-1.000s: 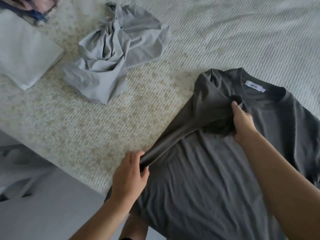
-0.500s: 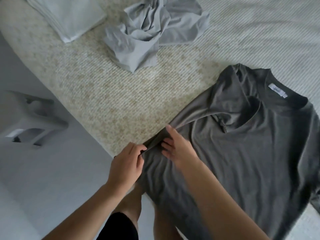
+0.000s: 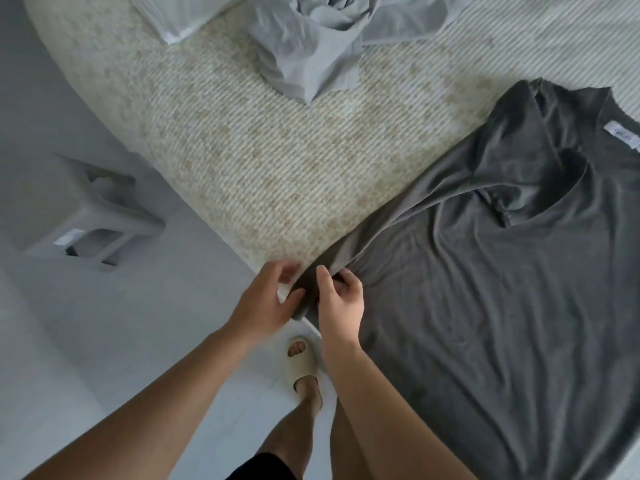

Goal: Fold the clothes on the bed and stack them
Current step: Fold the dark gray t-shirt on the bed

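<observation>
Head view, looking down at the edge of the bed point(image 3: 221, 174). A dark grey T-shirt point(image 3: 485, 289) is spread flat on the patterned bedcover at the right of the frame, its hem running off the lower right of the frame. The collar, with a white label point(image 3: 621, 135) inside it, is directed toward the upper right; the long axis of the shirt thus runs from lower left to upper right. The near sleeve is folded inward across the chest, and the shirt's left side edge is drawn into a taut ridge that descends to the bed's edge.

The lower end of that ridge is held between both hands. The left hand point(image 3: 266, 303) is seen with thumb and curled fingers pinching the cloth from the outer side; the right hand point(image 3: 337, 299) is seen with its fingers curled round the same fold from the inner side. The two hands lie just beside each other, with only the gripped cloth between them.

A crumpled light grey garment point(image 3: 311, 53) lies well apart, at the top centre of the bed. A folded pale garment point(image 3: 169, 15) is seen beside it at the upper left. On the floor, a grey stool point(image 3: 90, 216) stands at the left, and a foot in a cream slipper point(image 3: 299, 365) is visible below the hands.
</observation>
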